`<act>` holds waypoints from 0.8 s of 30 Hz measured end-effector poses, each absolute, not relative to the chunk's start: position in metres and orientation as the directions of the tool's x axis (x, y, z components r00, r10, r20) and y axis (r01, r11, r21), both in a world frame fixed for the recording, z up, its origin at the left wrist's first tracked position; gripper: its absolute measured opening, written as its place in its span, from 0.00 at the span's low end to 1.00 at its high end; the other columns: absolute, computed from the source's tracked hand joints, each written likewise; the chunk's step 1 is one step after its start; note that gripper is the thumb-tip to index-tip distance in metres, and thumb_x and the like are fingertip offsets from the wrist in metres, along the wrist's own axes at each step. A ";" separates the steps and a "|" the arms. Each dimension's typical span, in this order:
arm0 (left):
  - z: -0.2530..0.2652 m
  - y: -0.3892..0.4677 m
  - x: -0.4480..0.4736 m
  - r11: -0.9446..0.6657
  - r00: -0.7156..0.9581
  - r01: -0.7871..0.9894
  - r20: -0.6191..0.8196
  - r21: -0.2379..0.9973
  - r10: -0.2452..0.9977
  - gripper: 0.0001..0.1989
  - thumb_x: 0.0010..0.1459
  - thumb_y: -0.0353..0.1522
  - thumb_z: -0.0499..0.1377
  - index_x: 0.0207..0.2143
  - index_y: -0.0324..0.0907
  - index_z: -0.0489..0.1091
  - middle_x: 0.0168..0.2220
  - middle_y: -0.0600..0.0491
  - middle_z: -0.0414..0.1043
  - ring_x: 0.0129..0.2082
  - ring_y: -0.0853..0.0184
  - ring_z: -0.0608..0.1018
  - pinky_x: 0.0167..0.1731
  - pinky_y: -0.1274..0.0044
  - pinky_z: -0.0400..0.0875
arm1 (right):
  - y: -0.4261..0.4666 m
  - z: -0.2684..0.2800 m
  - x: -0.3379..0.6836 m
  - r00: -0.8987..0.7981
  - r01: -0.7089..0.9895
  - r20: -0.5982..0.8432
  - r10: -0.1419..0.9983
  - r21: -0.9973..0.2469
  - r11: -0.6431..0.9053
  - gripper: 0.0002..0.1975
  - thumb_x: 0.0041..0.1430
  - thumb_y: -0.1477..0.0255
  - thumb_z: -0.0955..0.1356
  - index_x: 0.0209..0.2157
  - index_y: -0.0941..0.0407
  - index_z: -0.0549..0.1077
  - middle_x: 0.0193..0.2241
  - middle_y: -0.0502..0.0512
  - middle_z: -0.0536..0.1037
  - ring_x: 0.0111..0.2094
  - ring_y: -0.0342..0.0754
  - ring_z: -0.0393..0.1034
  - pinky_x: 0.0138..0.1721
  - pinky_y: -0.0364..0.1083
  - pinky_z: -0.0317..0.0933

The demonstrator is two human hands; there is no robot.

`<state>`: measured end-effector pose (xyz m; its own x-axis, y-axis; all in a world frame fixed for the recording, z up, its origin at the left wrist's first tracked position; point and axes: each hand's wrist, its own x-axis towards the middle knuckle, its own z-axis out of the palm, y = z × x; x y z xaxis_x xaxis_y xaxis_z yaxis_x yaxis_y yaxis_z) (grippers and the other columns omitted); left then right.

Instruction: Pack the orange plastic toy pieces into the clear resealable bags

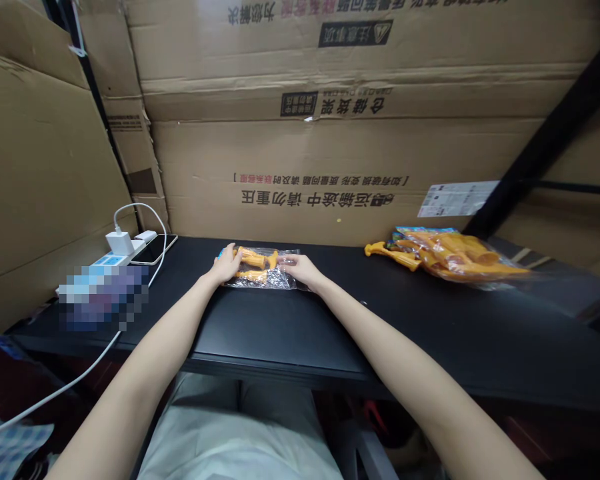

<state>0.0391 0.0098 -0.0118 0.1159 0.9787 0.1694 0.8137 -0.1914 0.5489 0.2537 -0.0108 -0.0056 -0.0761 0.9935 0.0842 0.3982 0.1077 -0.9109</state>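
Both hands press unlabelled toy bag.

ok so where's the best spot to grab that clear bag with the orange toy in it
Probably by its two short ends, from above. The clear bag lies flat on the black table, with the left hand and right hand already at opposite ends. The orange toy fills its middle.

Bare forearms, no sleeves; light grey-white trousers on lap; no rings visible.
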 end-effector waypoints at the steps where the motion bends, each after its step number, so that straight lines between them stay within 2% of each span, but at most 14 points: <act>1: -0.011 0.010 0.038 -0.192 0.110 0.815 0.180 0.546 0.978 0.26 0.61 0.41 0.37 0.59 0.39 0.45 0.61 0.44 0.49 0.60 0.61 0.54 0.56 0.63 0.48 | -0.010 -0.006 0.254 -0.091 0.384 0.072 0.993 -0.918 0.102 0.13 0.47 0.81 0.67 0.37 0.61 0.74 0.39 0.59 0.77 0.42 0.46 0.70 0.45 0.45 0.63; 4: -0.008 0.010 0.037 -0.225 0.124 0.841 0.230 0.493 0.965 0.23 0.61 0.37 0.37 0.57 0.41 0.49 0.61 0.46 0.48 0.61 0.62 0.52 0.57 0.62 0.45 | -0.009 -0.005 0.255 -0.124 0.359 0.049 0.991 -0.929 0.091 0.15 0.47 0.83 0.66 0.38 0.61 0.74 0.41 0.60 0.76 0.44 0.46 0.70 0.47 0.44 0.62; 8: -0.004 0.007 0.040 -0.334 0.244 0.864 0.268 0.377 0.932 0.23 0.60 0.36 0.39 0.57 0.43 0.52 0.63 0.49 0.41 0.62 0.61 0.45 0.57 0.58 0.39 | -0.008 -0.005 0.256 -0.139 0.379 0.032 0.990 -0.922 0.083 0.15 0.48 0.82 0.66 0.40 0.62 0.74 0.44 0.61 0.74 0.45 0.45 0.69 0.49 0.43 0.60; 12: -0.007 0.005 0.046 -0.421 0.373 0.854 0.204 0.306 0.905 0.24 0.61 0.38 0.38 0.59 0.44 0.50 0.63 0.51 0.41 0.62 0.60 0.44 0.57 0.58 0.36 | -0.007 -0.008 0.258 -0.184 0.424 0.070 0.980 -0.894 0.144 0.15 0.49 0.81 0.65 0.41 0.61 0.74 0.44 0.59 0.74 0.45 0.45 0.69 0.49 0.43 0.60; 16: -0.012 0.007 0.046 -0.418 0.398 0.864 0.127 0.282 0.909 0.26 0.61 0.40 0.37 0.59 0.42 0.51 0.63 0.51 0.42 0.62 0.61 0.45 0.58 0.63 0.38 | 0.003 -0.009 0.270 -0.190 0.539 0.168 0.967 -0.806 0.246 0.12 0.48 0.79 0.64 0.35 0.59 0.76 0.38 0.55 0.77 0.41 0.45 0.70 0.47 0.43 0.60; 18: -0.013 0.009 0.043 -0.419 0.399 0.865 0.126 0.278 0.908 0.26 0.61 0.40 0.37 0.60 0.42 0.49 0.63 0.51 0.41 0.62 0.62 0.44 0.58 0.63 0.38 | 0.011 -0.006 0.286 -0.134 0.610 0.230 0.964 -0.747 0.263 0.12 0.47 0.80 0.63 0.32 0.59 0.76 0.36 0.54 0.77 0.39 0.44 0.71 0.45 0.42 0.61; 20: -0.015 0.012 0.039 -0.424 0.401 0.864 0.137 0.271 0.906 0.26 0.61 0.41 0.37 0.60 0.43 0.48 0.63 0.52 0.40 0.62 0.62 0.44 0.58 0.62 0.38 | 0.017 -0.002 0.309 -0.009 0.687 0.307 0.952 -0.690 0.229 0.14 0.48 0.80 0.61 0.33 0.59 0.76 0.36 0.55 0.77 0.38 0.45 0.70 0.45 0.43 0.61; 22: -0.017 0.016 0.035 -0.424 0.398 0.865 0.149 0.267 0.905 0.26 0.61 0.41 0.37 0.60 0.43 0.48 0.63 0.52 0.40 0.62 0.63 0.44 0.58 0.63 0.39 | 0.020 0.001 0.338 0.185 0.764 0.393 0.901 -0.634 0.120 0.16 0.48 0.80 0.60 0.37 0.62 0.74 0.38 0.60 0.75 0.40 0.48 0.69 0.46 0.45 0.60; 24: -0.019 0.021 0.031 -0.420 0.389 0.868 0.165 0.266 0.906 0.26 0.61 0.40 0.37 0.60 0.43 0.50 0.63 0.52 0.41 0.62 0.63 0.44 0.58 0.64 0.40 | 0.018 0.000 0.369 0.362 0.821 0.499 0.787 -0.571 -0.015 0.18 0.47 0.80 0.61 0.41 0.65 0.72 0.43 0.66 0.71 0.47 0.52 0.64 0.49 0.48 0.56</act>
